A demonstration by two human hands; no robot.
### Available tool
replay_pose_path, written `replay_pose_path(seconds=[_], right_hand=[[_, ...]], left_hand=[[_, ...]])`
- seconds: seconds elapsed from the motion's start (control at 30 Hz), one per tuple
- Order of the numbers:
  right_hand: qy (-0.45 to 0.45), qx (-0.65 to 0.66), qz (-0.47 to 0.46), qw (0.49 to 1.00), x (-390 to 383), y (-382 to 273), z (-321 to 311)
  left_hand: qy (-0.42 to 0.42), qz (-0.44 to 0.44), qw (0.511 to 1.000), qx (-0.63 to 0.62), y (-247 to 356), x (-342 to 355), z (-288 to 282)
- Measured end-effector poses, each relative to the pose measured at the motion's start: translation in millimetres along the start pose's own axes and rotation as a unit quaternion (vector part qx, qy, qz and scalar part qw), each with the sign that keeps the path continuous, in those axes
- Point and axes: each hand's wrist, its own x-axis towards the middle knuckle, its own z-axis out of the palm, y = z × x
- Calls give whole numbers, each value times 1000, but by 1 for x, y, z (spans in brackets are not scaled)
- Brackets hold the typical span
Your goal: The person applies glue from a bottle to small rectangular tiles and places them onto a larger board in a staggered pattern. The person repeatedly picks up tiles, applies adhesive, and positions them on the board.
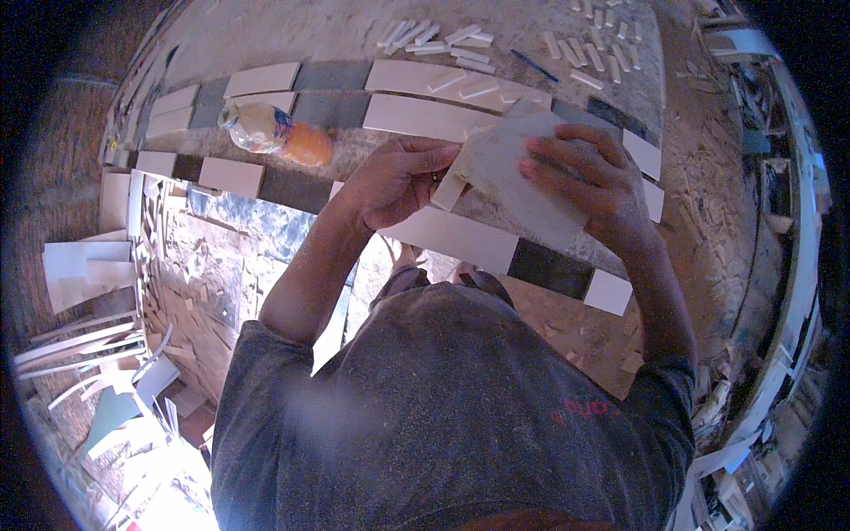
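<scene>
In front of my body, my left hand (398, 181) is closed, its thumb and fingers pinching at the near-left end of a small pale strip (450, 188). A thin, whitish, translucent sheet (513, 164) hangs beside that strip; whether it is plastic or paper I cannot tell. My right hand (591, 181) grips the sheet from the right, its fingers lying over the upper surface. The sheet covers part of the strip and of the table behind it. Under both hands run long white boards (452, 237) with dark spaces between them.
A clear plastic bottle (274, 133) of orange liquid lies on its side to the left. Several short white strips (425, 35) are scattered at the far side, near a dark pen-like stick (534, 66). Offcuts (88, 345) lie at the left, and a rail (788, 327) runs along the right.
</scene>
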Motion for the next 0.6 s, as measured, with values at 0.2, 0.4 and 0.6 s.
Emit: replay_pose_path(seconds=[0.2,0.4,0.6], right_hand=[[10,13,-16,1000,-7,18,-10],[32,-27,-5,999,9,15,1],[19,6,-4,1000,10,2,6]], left_hand=[[-4,2,998,67,-4,2,-10],[5,31,980,196,0,4,-3],[9,11,1000,19,-5,6,-9]])
